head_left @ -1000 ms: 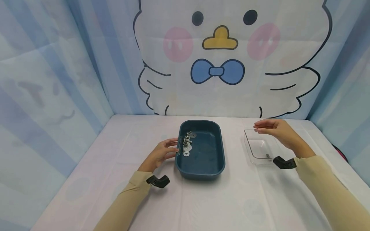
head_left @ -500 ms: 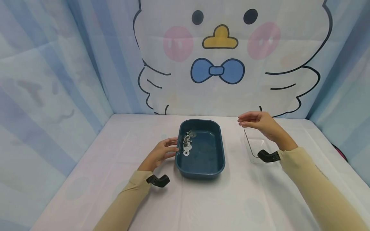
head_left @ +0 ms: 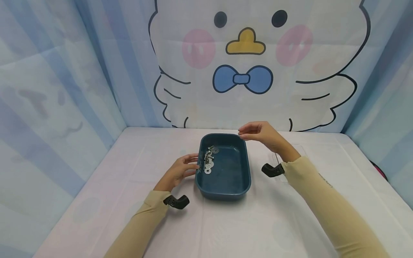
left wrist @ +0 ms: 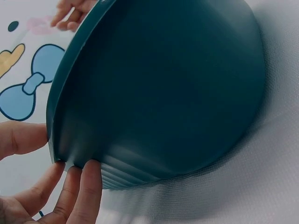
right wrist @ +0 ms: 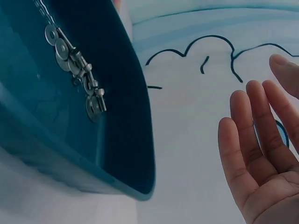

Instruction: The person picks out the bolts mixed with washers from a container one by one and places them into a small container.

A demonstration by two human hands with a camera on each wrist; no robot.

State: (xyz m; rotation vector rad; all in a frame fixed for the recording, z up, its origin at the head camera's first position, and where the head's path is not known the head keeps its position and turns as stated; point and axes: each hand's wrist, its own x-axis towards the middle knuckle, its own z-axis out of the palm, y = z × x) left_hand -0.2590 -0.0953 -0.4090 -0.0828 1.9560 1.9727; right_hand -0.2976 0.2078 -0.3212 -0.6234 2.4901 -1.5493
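Head view: left wall of dark blue tray [head_left: 230, 175] touched from outside by left hand [head_left: 177, 172]; fingers nearly straight, thumb set apart from them, no closed grip seen. Same contact shown in left wrist view, with thumb tip at the rim and fingertips against the outer wall.

Right hand [head_left: 262, 135] held raised by the tray's far right corner, fingers slightly bent and relaxed; in right wrist view palm and spread thumb are seen, nothing held.

Tray placed mid-table, flat on pale tablecloth [head_left: 226, 229]. Metal washers and bolts [head_left: 209, 159] heaped inside along its left wall; exact count cannot be told.

Clear container [head_left: 299, 150] set right of the tray, well apart from it, largely covered by right forearm; contents cannot be made out. Beige sleeves [head_left: 326, 204] worn on both arms, a black wrist device [head_left: 272, 170] fixed at each cuff.

Table backed by printed curtain [head_left: 242, 111]: white cartoon bird, yellow beak, blue bow tie [head_left: 242, 79]. Blue-striped curtain [head_left: 61, 118] hung at left.
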